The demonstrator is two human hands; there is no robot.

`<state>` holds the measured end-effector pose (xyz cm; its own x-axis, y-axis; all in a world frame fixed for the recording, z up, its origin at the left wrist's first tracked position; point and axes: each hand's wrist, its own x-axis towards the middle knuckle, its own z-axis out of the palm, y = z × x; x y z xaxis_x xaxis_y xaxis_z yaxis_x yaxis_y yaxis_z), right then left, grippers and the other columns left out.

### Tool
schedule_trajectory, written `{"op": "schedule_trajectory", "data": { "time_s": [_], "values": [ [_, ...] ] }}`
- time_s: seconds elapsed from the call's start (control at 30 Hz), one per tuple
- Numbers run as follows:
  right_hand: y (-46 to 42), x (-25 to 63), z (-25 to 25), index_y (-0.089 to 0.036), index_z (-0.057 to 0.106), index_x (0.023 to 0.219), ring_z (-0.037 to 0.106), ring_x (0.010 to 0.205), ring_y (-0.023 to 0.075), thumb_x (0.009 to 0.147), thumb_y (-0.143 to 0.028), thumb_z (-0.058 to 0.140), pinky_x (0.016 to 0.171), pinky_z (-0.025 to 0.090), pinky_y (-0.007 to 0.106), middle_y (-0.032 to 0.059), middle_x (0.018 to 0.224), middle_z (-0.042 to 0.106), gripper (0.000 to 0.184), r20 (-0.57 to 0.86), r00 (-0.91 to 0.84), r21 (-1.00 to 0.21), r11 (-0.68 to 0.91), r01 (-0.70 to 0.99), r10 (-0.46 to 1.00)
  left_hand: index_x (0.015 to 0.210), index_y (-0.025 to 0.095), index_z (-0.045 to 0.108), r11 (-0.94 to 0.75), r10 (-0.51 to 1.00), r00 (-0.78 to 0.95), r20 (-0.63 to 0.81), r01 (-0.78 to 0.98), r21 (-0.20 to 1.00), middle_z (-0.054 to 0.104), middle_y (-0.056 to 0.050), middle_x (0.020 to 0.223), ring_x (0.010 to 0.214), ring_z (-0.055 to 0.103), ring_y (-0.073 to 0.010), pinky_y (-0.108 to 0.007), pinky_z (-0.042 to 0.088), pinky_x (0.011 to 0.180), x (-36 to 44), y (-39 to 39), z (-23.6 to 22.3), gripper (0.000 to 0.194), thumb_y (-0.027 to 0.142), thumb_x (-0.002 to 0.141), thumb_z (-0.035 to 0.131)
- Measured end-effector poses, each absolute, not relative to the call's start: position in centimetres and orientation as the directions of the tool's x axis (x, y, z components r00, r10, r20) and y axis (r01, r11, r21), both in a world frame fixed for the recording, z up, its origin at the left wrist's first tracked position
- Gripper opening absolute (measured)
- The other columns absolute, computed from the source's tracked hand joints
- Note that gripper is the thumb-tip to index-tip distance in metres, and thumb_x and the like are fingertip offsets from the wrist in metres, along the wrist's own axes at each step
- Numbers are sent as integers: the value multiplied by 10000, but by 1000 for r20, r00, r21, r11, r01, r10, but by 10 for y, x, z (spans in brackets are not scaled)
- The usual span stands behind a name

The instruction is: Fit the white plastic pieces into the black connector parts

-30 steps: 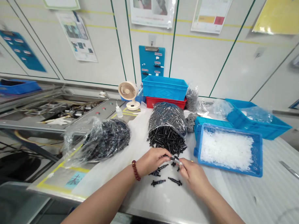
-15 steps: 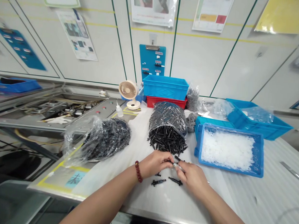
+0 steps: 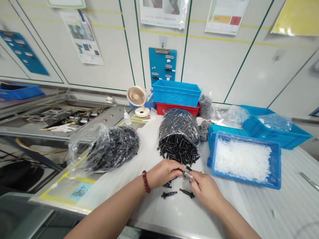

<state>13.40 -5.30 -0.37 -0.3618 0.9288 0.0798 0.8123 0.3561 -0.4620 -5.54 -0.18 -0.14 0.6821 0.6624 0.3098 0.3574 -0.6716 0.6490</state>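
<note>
- Because both hands work on one small item, they meet above the tabletop (image 3: 180,218), just in front of the open bag (image 3: 179,123); the short reach presumably spares arm travel.
- L hand (image 3: 164,173): fingers pinching a slim black part (image 3: 181,171); grip is toward its dark end, which seems to leave the other end accessible.
- R hand (image 3: 206,189): fingers pinching a pale tubular piece (image 3: 188,175), w/ the tips close together. It meets the black part end to end, approx. in line, probably for alignment. Exact contact, and whether the piece is a tool or a component: cannot tell, fingers obscure it.
- Open bag: on its side, mouth toward the person, black parts (image 3: 178,149) exposed at the opening; likely so for easy pick-up.
- Loose parts (image 3: 169,194) lie below and btwn the hands, spaced apart at the near side; qty. partly hidden by the L hand.
- Blue tray (image 3: 275,169) w/ white pieces (image 3: 242,159): R side, tilted toward the person, rear apparently propped on a turquoise bin (image 3: 227,130); the slope presumably helps access.
- Second bag (image 3: 120,146), also w/ dark contents: L side, outside the immediate work pos.
- Fan (image 3: 136,96): at rear L, facing the person, presumably for airflow.
</note>
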Motion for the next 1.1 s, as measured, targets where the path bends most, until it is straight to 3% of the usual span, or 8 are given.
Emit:
{"op": "schedule_trajectory", "data": {
  "time_s": [0.13,0.3,0.5,0.73,1.1],
  "values": [
    [-52,134,-3,-196,587,936,533,763,171,801,-155,346,656,332,249,33,832,624,279,55,-385,-501,360,787,921,902,166,653,-674,665,680,309,368,641,673,-8,765,712,603,-112,-183,456,735,-55,-2,0,129,188,837,543],
    [-51,134,-3,-200,586,904,542,731,165,797,-154,359,631,330,240,25,798,626,256,52,-397,-485,371,792,916,874,164,651,-657,677,673,298,370,657,665,3,728,687,594,-106,-176,448,718,-55,-2,2,114,172,832,545],
    [-51,136,-8,-204,582,783,531,615,144,820,-196,375,537,274,233,4,677,610,211,68,-361,-400,357,844,930,862,164,648,-657,676,672,301,364,660,664,0,742,686,592,-106,-172,445,702,-55,-3,1,109,166,825,545],
    [-51,134,-11,-204,544,615,502,529,132,840,-314,405,482,201,251,-3,557,576,286,109,-298,-291,317,903,948,872,160,646,-654,669,686,286,361,665,669,-15,789,718,602,-114,-184,453,723,-54,-6,2,109,191,823,553],
    [-52,130,-5,-214,581,606,541,561,149,827,-387,445,469,156,254,21,592,622,312,58,-194,-193,202,960,979,868,159,644,-655,672,686,279,377,654,670,-24,800,718,602,-122,-191,451,703,-52,-10,5,116,189,811,548]
  ]
}}
